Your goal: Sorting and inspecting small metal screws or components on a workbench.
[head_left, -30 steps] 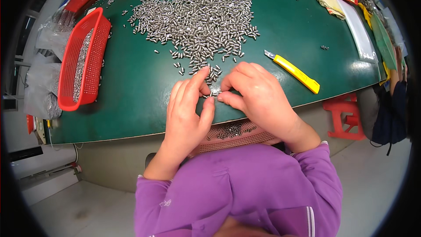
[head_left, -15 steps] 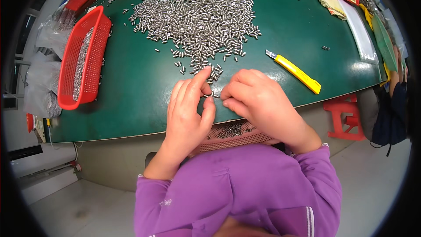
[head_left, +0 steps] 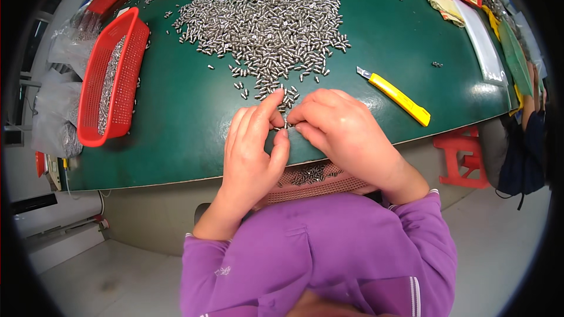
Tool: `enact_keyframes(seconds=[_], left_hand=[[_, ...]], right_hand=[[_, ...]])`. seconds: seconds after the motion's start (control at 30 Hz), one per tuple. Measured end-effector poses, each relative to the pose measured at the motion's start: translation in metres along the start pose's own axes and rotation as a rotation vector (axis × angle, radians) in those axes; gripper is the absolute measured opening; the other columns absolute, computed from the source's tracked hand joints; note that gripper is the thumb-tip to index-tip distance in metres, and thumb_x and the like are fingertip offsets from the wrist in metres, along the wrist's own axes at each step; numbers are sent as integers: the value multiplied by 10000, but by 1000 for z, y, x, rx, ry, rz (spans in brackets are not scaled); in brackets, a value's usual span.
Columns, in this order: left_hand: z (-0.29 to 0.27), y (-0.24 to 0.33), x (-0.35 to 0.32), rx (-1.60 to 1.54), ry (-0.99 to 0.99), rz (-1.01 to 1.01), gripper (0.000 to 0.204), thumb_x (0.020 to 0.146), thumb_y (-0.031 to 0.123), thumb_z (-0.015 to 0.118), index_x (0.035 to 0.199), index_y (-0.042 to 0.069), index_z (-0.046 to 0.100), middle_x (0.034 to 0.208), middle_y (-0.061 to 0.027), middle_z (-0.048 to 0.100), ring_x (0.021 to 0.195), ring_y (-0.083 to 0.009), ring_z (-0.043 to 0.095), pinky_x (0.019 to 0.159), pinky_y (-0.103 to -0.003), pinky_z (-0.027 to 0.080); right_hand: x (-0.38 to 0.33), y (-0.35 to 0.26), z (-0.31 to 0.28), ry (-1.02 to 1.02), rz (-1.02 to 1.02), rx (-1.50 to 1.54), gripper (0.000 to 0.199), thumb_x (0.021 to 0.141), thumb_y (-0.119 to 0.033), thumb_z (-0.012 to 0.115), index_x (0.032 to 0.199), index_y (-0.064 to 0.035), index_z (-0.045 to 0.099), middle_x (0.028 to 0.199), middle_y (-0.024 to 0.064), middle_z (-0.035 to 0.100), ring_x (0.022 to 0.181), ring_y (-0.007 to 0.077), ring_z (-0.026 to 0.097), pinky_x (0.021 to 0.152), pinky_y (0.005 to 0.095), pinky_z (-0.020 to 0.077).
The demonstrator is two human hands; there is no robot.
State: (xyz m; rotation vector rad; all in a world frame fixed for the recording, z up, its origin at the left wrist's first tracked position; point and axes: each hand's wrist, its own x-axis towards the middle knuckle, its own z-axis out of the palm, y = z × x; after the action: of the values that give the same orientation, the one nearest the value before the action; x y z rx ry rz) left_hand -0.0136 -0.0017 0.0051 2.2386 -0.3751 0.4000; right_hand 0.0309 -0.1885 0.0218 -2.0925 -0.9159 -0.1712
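The left hand (head_left: pixel 249 147) and right hand (head_left: pixel 348 128) curl thumb and fingers in close about a few small metal pieces (head_left: pixel 286 124); from here I can't tell whether either pinch is closed on one. Just in front of the purple top (head_left: pixel 352 235), a pink basket (head_left: pixel 311 197) holds more, partly under the edge of a glossy green tabletop (head_left: pixel 182 117). A yellow cutter (head_left: pixel 399 98) lies to the right, a red stool (head_left: pixel 461 158) below that side. Leftward, a red basket (head_left: pixel 130 76) stands by plastic bags (head_left: pixel 59 100); farther off spreads a broad heap (head_left: pixel 276 29) of pieces.
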Motion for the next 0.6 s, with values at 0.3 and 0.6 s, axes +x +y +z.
enact_keyframes(seconds=[0.3, 0.6], left_hand=[[1, -2, 1, -1, 32, 12, 580, 808, -66, 664, 1371, 4, 544, 916, -83, 615, 861, -248, 576, 793, -379, 499], [2, -3, -1, -18, 49, -15, 606, 826, -83, 666, 1409, 0, 523, 902, -60, 618, 871, -203, 581, 798, -340, 509]], right_hand=[[2, -5, 0, 60, 78, 51, 150, 847, -23, 693, 994, -43, 673, 933, 103, 695, 879, 314, 664, 805, 422, 527], [6, -2, 5, 1, 66, -43, 118, 820, -70, 739, 930, -45, 702, 836, 94, 662, 799, 302, 651, 759, 417, 522]])
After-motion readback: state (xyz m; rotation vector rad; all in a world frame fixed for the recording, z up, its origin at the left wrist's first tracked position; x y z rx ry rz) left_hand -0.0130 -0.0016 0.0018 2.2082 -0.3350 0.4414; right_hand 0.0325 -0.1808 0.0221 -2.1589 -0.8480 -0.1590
